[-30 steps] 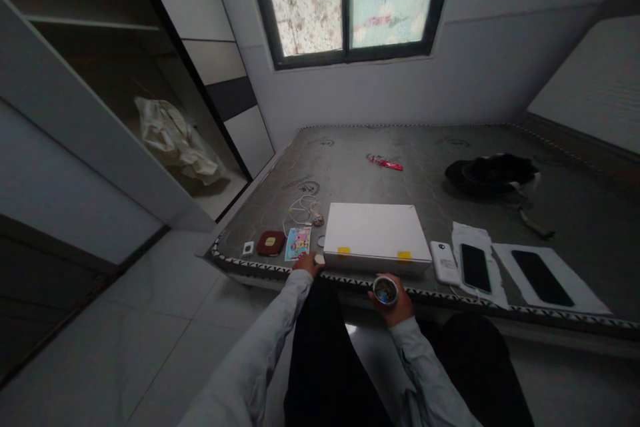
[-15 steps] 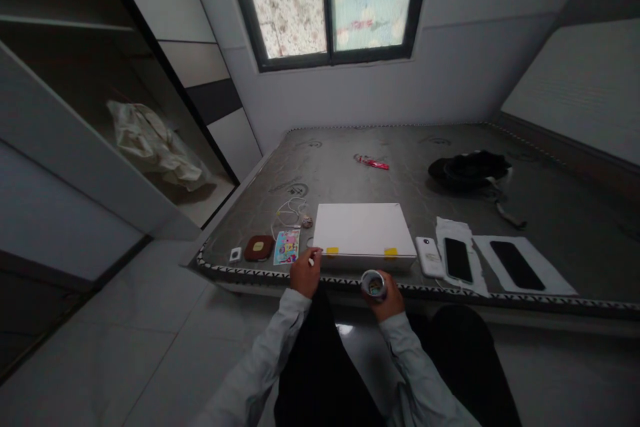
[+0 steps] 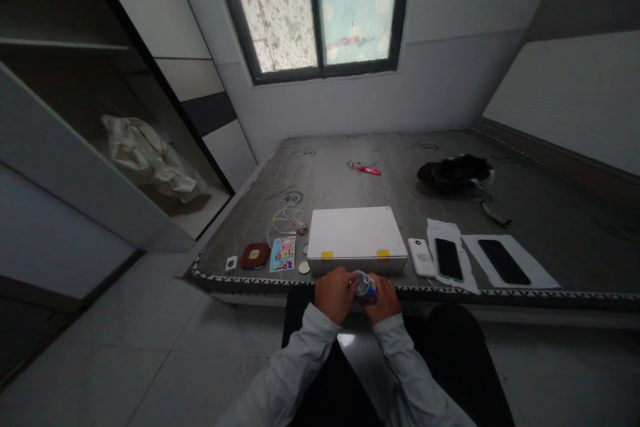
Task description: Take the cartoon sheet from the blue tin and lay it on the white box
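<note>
My right hand [image 3: 383, 300] is wrapped round a small cylindrical container [image 3: 367, 288] with a blue label and a clear or shiny upper part. It is tilted toward my left hand [image 3: 336, 295]. The left fingers are pinched together at the container's upper rim, and whatever lies between them is hidden. Both hands are just in front of a white box [image 3: 357, 233] with two yellow tabs on its front edge. Beside the box's left corner lies a small pale round disc [image 3: 304, 267].
On the mattress [image 3: 320, 173], left of the box, are a colourful card [image 3: 283, 253], a brown case [image 3: 255, 256], a small white square item [image 3: 231, 263] and a white cord [image 3: 286, 219]. Rightward lie a white phone [image 3: 421, 257], dark phones [image 3: 449, 259] and a black cap [image 3: 456, 173].
My left hand has moved right from the box's left corner to the container. The container, earlier open end up with small contents showing, is now tipped toward the left hand. The view has shifted slightly.
</note>
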{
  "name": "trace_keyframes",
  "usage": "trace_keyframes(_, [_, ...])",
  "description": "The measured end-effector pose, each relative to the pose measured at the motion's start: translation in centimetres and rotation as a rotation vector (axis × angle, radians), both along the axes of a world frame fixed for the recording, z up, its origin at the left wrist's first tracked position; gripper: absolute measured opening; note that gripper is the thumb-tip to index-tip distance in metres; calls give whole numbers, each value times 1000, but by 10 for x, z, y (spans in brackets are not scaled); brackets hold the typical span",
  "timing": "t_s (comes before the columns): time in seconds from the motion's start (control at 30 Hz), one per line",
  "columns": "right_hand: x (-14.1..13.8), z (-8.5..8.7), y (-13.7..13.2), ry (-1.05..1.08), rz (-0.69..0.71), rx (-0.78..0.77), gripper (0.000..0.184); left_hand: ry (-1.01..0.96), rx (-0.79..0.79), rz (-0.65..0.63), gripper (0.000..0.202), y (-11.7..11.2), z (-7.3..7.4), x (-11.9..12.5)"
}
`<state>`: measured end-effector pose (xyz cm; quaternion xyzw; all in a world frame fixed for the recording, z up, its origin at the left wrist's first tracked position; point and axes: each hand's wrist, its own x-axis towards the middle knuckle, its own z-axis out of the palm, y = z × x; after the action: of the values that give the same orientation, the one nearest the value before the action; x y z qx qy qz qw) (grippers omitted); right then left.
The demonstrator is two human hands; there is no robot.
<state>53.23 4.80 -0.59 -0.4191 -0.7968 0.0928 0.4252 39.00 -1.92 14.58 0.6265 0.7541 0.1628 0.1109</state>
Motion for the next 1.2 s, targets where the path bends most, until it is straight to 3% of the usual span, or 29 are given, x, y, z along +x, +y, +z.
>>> trace_keyframes(0.27, [3, 13, -6, 87, -20, 18, 34, -73, -25, 106, 20, 6, -1, 10])
trace_keyframes(0.5, [4, 12, -4, 82, 8, 28, 33, -11, -52, 32, 20, 7, 4, 7])
trace_keyframes(0.7, [0, 13, -3, 53, 35, 10, 35, 43, 45, -26, 20, -3, 6, 5])
trace_keyframes(0.93, [-3, 22, -8, 52, 31, -19, 34, 82, 50, 6, 22, -9, 2, 7])
trace_keyframes(1.2, [0, 21, -5, -35, 65, 14, 36, 2, 89, 37, 22, -11, -6, 1])
